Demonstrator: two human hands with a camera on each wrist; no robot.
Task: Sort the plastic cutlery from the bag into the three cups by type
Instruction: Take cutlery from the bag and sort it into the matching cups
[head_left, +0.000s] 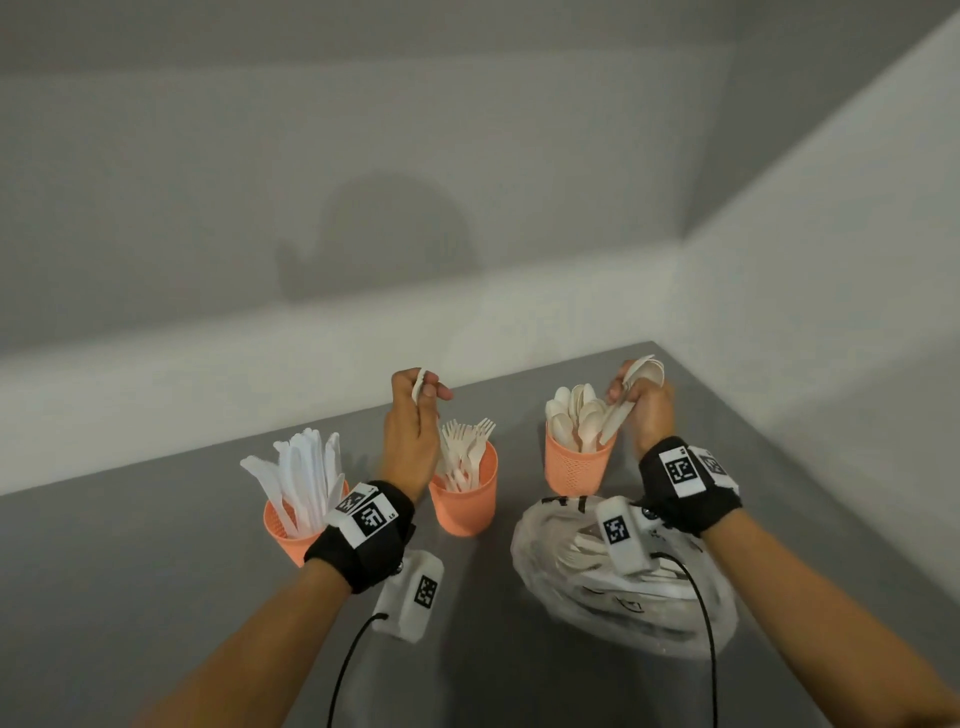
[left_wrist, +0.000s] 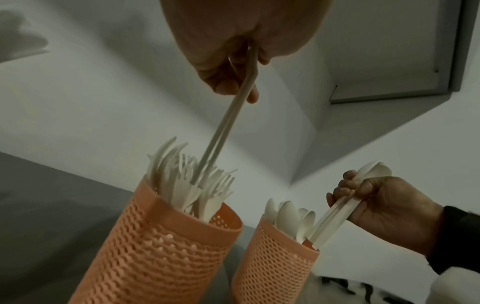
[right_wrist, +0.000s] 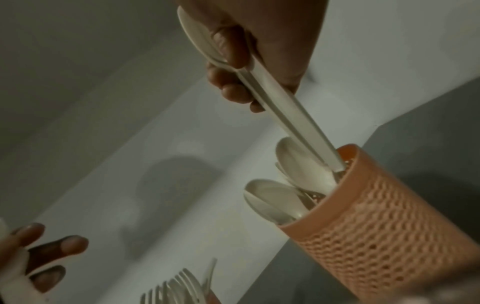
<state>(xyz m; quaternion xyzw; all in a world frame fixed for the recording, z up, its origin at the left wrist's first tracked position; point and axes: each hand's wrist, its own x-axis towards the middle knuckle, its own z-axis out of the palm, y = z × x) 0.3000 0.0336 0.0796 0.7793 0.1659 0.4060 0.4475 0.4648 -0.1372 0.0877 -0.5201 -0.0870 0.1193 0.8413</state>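
1. Spoons in the right hand: a small bunch, fingers curled round the necks, bowls up and away from the person, handles slanting down-left, tips just inside the rim of the right cup, which is already full of spoons standing bowl-up.
2. Left hand pinches a thin cutlery piece above the middle cup. Long axis is steep, its lower end among the fork tines; which end is which is hard to tell, the top's buried in the fingers.
3. Left cup holds white knives, fanned out upright.
4. Bag sits on the grey table near the person, partly hidden behind the right wrist camera; contents are blurry, just pale handles.
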